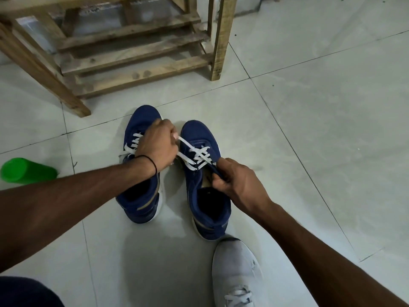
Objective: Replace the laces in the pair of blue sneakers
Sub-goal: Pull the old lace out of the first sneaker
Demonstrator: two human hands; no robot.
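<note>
The 3 o'clock blue sneaker [205,196] stood beside the 9 o'clock blue sneaker [141,120] on the tiled floor [309,129], toes toward 12 o'clock. Your left hand [158,147] pinched its white lace [194,155]. Your right hand [239,180] curled its fingers round the tongue [212,167]. Your left hand hid part of the 9 o'clock blue sneaker's lacing.

Illumination is dim and even, with soft shadows beneath the sneakers [172,173], mild sheen on the floor [309,129], and wide-angle bending at edges.
</note>
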